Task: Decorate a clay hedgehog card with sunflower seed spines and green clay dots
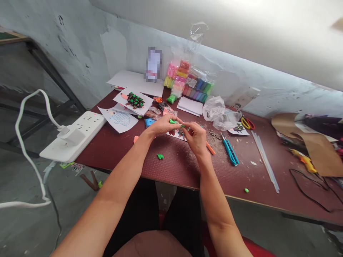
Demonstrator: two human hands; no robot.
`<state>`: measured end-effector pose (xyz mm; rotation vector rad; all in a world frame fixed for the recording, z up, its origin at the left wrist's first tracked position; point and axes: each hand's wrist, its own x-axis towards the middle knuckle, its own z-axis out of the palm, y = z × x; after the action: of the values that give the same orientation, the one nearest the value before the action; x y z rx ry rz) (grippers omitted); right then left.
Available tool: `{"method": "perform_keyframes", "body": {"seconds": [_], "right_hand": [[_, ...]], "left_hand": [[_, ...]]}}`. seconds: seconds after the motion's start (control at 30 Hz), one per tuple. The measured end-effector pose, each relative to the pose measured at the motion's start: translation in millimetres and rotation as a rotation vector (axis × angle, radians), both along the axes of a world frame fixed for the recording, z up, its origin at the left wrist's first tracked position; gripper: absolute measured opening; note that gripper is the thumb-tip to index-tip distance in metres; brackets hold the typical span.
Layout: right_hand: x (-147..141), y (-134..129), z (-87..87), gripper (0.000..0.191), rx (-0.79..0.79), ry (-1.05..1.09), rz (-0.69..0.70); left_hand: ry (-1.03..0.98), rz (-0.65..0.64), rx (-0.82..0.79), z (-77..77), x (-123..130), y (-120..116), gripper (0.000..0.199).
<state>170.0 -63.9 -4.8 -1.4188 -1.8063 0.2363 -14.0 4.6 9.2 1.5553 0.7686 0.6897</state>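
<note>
**Green clay pinched between both fingertips**

On my feed, the left hand point(160, 125) and right hand point(195, 138) meet at centre frame, fingers curled inward and nearly closed. Their fingertips point(184, 125) grip soft, matte green modelling clay point(173, 121), mostly hidden; I cannot tell whether it is one piece or two. It sits just above a printed paper card point(175, 134) on a maroon textured tabletop point(171, 167). A green clay lump point(160, 156) lies below the left hand. An orange craft tool point(210, 148) pokes out beside the right hand, with blue-handled scissors point(229, 151) further right. At upper left of the table I see a paper hedgehog with dark spines point(135, 101), and bagged clay packs point(187, 80) stand against the wall.
</note>
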Motion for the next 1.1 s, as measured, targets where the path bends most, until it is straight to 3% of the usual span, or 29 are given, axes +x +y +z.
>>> {"method": "perform_keyframes", "body": {"seconds": [0.33,0.5,0.6,0.77,0.97,1.1], "right_hand": [[-9.7,-2.7,0.5,0.012,0.012,-0.021,-0.051],[-4.9,-1.4,0.1,0.008,0.001,0.010,-0.223],[6.5,1.9,1.6,0.016,0.035,0.205,-0.332],[13.8,6.6,2.8,0.027,-0.077,0.536,-0.212],[9.6,7.3,3.4,0.040,-0.192,0.645,-0.049],[8.9,6.0,5.4,0.043,-0.232,0.629,-0.021]], "left_hand": [[0.006,-0.074,0.020,4.0,-1.9,0.4,0.023],[-0.003,-0.042,0.004,8.1,-1.6,-2.8,0.019],[-0.111,-0.001,-0.037,10.6,-4.1,-4.0,0.016],[-0.215,0.083,-0.098,7.7,-5.3,-1.4,0.022],[-0.171,0.128,-0.090,-1.1,-1.9,3.6,0.021],[-0.104,0.059,-0.075,-2.0,-0.9,3.0,0.022]]}}
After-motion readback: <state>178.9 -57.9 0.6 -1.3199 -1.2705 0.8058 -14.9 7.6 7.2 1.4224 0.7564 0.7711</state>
